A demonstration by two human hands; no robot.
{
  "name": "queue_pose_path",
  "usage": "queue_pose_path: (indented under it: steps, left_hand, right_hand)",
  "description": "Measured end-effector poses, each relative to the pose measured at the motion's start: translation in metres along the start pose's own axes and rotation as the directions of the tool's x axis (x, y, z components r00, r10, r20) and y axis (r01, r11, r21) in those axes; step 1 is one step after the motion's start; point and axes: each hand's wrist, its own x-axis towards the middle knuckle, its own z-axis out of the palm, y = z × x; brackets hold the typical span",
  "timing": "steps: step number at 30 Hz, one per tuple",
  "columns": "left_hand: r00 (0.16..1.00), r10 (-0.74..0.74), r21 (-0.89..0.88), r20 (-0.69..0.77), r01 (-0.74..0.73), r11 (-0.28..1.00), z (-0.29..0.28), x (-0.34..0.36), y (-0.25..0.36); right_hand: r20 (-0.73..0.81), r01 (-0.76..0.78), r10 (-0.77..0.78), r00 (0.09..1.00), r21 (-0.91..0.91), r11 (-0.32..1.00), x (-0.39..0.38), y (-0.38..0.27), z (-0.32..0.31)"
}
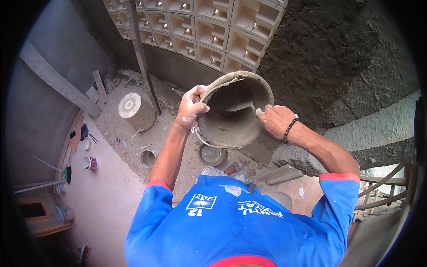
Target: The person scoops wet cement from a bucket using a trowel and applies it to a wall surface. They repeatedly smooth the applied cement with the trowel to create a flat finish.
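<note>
A mortar-smeared bucket (231,129) is held up in front of me, tilted so that its open mouth faces me. My left hand (192,107) is closed around the left side of its rim, thumb over the edge. The thin bucket handle (218,146) hangs down along the lower rim. My right hand (276,120), with a dark bead bracelet at the wrist, is at the right side of the mouth. It grips a trowel whose pale flat blade (240,107) reaches inside; the trowel's grip is hidden by the fingers. Wet grey mortar coats the inner wall.
Below the raised bucket stands a round container (212,154). An upturned bucket (135,111) and a wooden pole (142,58) are to the left. Ahead rises a vent-block wall (195,26), beside rough wet plaster (338,58). A concrete ledge (373,129) juts out at right.
</note>
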Motion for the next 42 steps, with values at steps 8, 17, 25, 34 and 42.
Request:
queue_pose_path:
  steps: [8,17,25,34,42]
  left_hand:
    - [0.997,0.060,0.001,-0.043,-0.060,0.998,0.014,0.006,0.007]
    - [0.999,0.045,0.031,-0.012,-0.045,0.999,0.022,0.003,0.001]
    - [0.999,0.040,0.034,-0.028,-0.039,0.999,0.023,0.000,-0.001]
    - [0.999,0.045,0.076,-0.022,-0.044,0.996,0.024,-0.008,-0.004]
    - [0.985,0.172,0.172,0.021,-0.173,0.970,0.057,-0.018,0.003]
  right_hand:
    - [-0.064,-0.044,0.043,0.997,-0.022,0.999,0.002,0.000,0.043]
    - [-0.177,-0.085,0.092,0.980,0.047,0.995,0.005,-0.005,0.025]
    - [-0.195,-0.087,0.104,0.975,0.093,0.992,0.001,-0.003,0.029]
    - [0.084,-0.059,0.050,0.995,0.111,0.992,-0.013,-0.012,0.033]
    - [-0.195,-0.356,0.330,0.923,-0.114,0.927,-0.003,-0.019,0.008]
